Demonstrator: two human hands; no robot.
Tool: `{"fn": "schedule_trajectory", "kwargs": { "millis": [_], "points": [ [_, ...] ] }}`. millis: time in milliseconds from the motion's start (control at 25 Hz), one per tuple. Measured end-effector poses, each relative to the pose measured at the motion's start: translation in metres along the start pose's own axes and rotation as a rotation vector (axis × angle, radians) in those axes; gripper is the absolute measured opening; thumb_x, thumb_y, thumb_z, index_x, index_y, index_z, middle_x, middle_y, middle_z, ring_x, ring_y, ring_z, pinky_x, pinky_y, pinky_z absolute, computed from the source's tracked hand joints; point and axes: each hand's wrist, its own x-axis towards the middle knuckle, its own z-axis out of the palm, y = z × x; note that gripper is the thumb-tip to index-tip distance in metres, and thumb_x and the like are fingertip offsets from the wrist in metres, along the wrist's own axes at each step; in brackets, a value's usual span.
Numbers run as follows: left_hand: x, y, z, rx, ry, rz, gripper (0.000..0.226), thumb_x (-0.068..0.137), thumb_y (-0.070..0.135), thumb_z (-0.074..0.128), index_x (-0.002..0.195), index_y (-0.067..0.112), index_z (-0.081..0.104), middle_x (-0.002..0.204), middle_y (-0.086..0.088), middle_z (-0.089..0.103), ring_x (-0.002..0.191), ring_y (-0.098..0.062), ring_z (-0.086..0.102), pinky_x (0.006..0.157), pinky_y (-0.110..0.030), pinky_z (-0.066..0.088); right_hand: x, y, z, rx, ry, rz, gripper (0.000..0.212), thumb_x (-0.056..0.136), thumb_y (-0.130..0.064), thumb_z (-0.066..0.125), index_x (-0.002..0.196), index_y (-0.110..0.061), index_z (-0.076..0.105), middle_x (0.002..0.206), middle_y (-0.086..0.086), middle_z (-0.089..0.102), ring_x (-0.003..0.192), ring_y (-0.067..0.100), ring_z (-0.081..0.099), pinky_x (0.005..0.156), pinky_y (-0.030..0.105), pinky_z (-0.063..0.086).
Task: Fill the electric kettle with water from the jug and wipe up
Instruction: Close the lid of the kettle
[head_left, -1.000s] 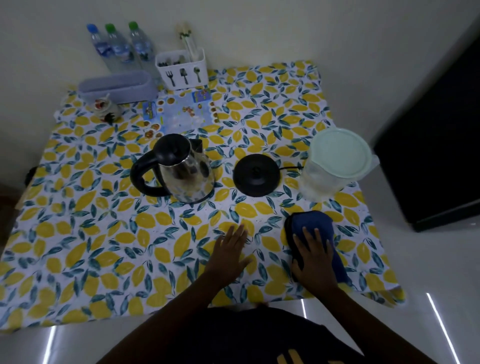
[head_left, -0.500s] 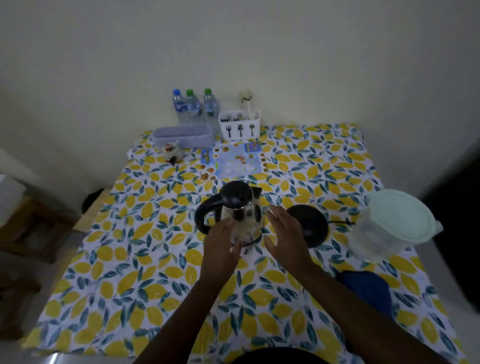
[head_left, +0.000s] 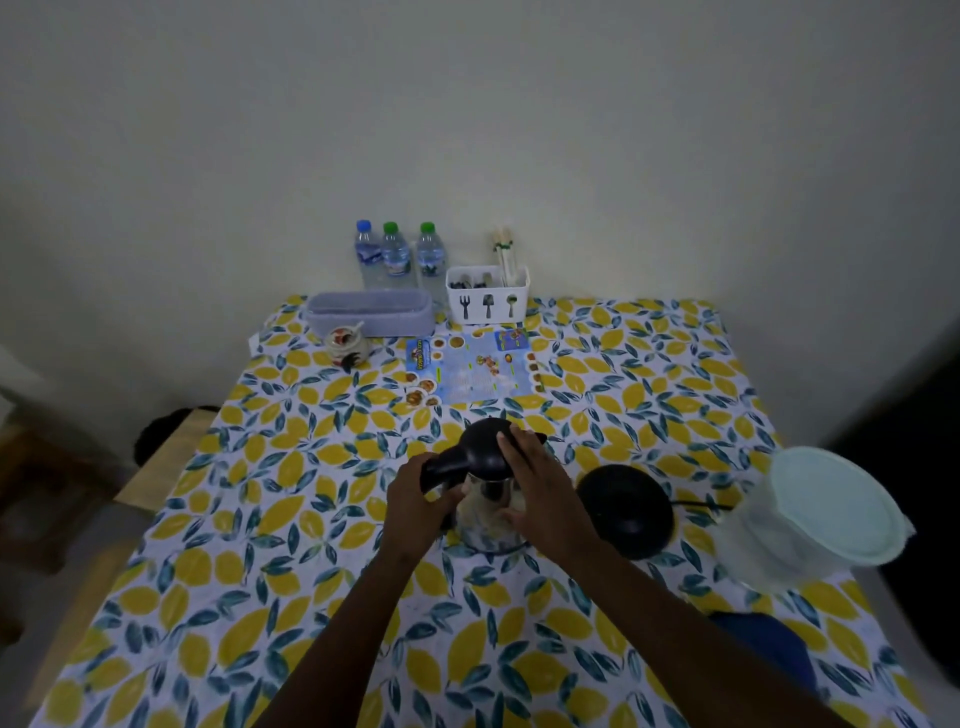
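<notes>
Left hand (head_left: 415, 506) wrapped around the black handle of the kettle (head_left: 485, 512) at counter (head_left: 260, 571) centre; right hand (head_left: 537, 493) pressed on lid and steel side. At three o'clock of kettle, black base (head_left: 626, 512), then lidded jug (head_left: 815, 517); blue cloth (head_left: 763, 649) at five o'clock.

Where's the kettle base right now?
In the head view the black kettle base sits on the tablecloth right of centre, bare, between the kettle held in both hands and the lidded jug.
</notes>
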Motion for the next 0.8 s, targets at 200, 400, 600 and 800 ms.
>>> {"fn": "schedule_trajectory", "kwargs": {
  "millis": [200, 400, 600, 800],
  "points": [
    [0.009, 0.003, 0.003, -0.102, -0.019, -0.07, 0.018, 0.085, 0.033, 0.072, 0.085, 0.033, 0.055, 0.083, 0.001, 0.059, 0.075, -0.008, 0.058, 0.065, -0.026, 0.043, -0.007, -0.002, -0.001, 0.215, 0.039, 0.041, 0.099, 0.085, -0.015, 0.07, 0.149, -0.037, -0.002, 0.159, -0.019, -0.006, 0.148, 0.016, -0.011, 0.095, 0.042, 0.053],
    [0.013, 0.029, 0.028, -0.194, -0.048, -0.036, 0.028, 0.081, 0.035, 0.076, 0.101, 0.028, 0.058, 0.097, 0.012, 0.064, 0.082, 0.008, 0.06, 0.065, -0.013, 0.045, -0.03, 0.018, -0.019, 0.225, 0.222, 0.105, 0.104, 0.082, -0.011, 0.074, 0.15, -0.04, 0.002, 0.16, -0.022, -0.001, 0.148, 0.009, -0.007, 0.1, 0.026, 0.043],
    [0.032, 0.074, 0.075, -0.258, -0.194, 0.001, 0.027, 0.08, 0.034, 0.076, 0.099, 0.027, 0.058, 0.096, 0.009, 0.063, 0.086, -0.001, 0.062, 0.07, -0.021, 0.049, -0.05, 0.057, -0.059, 0.174, 0.338, 0.206, 0.112, 0.073, -0.008, 0.08, 0.15, -0.04, 0.005, 0.155, -0.034, -0.007, 0.148, 0.007, -0.005, 0.087, 0.022, 0.048],
    [0.047, 0.096, 0.124, -0.226, -0.326, 0.034, 0.033, 0.082, 0.035, 0.075, 0.103, 0.016, 0.058, 0.095, 0.0, 0.061, 0.086, -0.011, 0.06, 0.067, -0.02, 0.043, -0.07, 0.089, -0.08, 0.114, 0.352, 0.337, 0.108, 0.074, -0.007, 0.079, 0.151, -0.031, 0.007, 0.159, -0.016, 0.006, 0.148, 0.014, -0.003, 0.095, 0.037, 0.052]
  ]
}}
